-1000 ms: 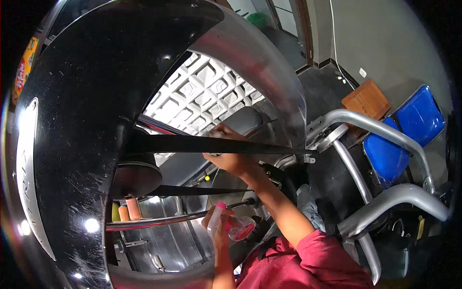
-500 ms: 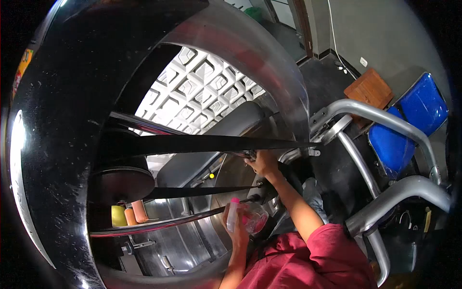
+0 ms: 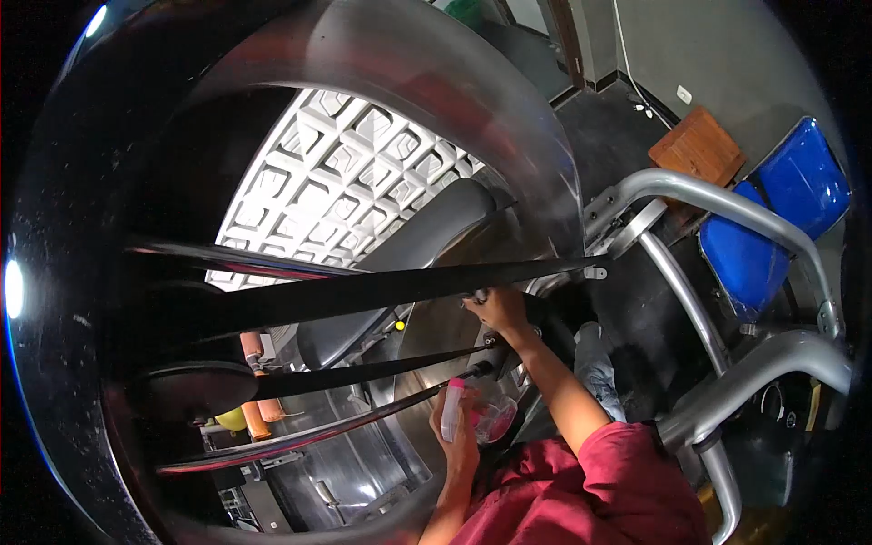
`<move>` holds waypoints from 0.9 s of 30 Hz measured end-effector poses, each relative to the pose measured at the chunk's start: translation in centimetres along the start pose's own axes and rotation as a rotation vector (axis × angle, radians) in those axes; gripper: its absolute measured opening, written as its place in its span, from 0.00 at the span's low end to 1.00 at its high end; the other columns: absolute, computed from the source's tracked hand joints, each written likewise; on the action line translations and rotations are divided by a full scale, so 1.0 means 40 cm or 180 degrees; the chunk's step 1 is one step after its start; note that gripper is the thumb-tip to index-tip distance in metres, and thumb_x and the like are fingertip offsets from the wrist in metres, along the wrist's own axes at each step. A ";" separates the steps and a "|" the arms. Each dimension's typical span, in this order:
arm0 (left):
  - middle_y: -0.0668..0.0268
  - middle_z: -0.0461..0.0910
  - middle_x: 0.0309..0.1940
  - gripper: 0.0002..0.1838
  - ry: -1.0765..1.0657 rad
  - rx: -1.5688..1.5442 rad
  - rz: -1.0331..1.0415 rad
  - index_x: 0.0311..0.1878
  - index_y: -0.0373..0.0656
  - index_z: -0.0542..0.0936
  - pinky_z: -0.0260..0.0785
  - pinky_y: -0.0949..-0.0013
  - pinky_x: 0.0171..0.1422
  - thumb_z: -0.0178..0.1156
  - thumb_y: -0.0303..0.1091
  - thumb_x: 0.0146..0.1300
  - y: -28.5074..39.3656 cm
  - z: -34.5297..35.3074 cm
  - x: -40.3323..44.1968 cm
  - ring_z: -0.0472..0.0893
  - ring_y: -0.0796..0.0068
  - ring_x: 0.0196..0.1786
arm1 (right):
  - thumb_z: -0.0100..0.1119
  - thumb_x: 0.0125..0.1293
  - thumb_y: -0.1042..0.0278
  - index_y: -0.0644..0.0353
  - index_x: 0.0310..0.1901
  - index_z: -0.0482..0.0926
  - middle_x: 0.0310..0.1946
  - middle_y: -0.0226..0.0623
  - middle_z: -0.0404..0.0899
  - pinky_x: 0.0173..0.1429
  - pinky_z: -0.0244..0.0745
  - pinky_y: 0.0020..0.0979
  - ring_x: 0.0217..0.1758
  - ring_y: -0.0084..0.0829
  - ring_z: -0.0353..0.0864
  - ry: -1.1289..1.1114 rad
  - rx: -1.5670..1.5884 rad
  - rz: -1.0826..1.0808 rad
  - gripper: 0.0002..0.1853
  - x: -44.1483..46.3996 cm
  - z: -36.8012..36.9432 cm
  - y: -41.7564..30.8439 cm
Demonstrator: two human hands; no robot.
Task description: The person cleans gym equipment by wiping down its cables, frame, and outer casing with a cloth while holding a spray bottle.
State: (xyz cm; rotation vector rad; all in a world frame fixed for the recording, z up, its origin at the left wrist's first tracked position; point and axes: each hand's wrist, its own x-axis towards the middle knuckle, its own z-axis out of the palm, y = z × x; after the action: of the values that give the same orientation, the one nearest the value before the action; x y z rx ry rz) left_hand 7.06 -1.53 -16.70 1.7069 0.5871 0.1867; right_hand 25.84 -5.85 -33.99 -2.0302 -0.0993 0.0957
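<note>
My left hand (image 3: 461, 442) is closed round a clear spray bottle (image 3: 497, 420) with a pink-and-white spray head, held low beside a dark rod. My right hand (image 3: 500, 312) reaches forward, its fingers bent over a small dark thing (image 3: 477, 296) too hidden to name. It is just under the long black strap (image 3: 391, 289), close to where the strap narrows at the right. A second black strap (image 3: 363, 374) runs below, between my two hands. A round black weight-like disc (image 3: 195, 391) is at its left end.
A curved, glossy dark shell (image 3: 436, 68) surrounds the straps. Grey tubular rails (image 3: 727, 211) stand at right, near a blue chair (image 3: 804, 182) and a wooden stool (image 3: 698, 148). A grey padded bench (image 3: 391, 272) lies behind the straps, before a white patterned block wall (image 3: 336, 173).
The view has shifted, so the straps and disc appear further left and lower. My left hand with the spray bottle is slightly further right; my right hand stays by the upper strap.
</note>
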 end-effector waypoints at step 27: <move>0.64 0.81 0.37 0.17 0.0175 0.0168 -0.0475 0.43 0.37 0.80 0.74 0.68 0.38 0.61 0.45 0.68 -0.004 -0.014 0.012 0.81 0.74 0.33 | 0.72 0.54 0.51 0.63 0.59 0.75 0.53 0.55 0.78 0.58 0.75 0.48 0.56 0.54 0.77 -0.0400 -0.0271 0.0373 0.34 -0.019 0.174 0.308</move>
State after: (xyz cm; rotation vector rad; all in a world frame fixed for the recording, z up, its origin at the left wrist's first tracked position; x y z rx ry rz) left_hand 7.20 -0.77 -16.81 1.7050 0.7631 0.1128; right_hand 24.65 -5.21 -48.11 -2.1137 -0.0642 0.2977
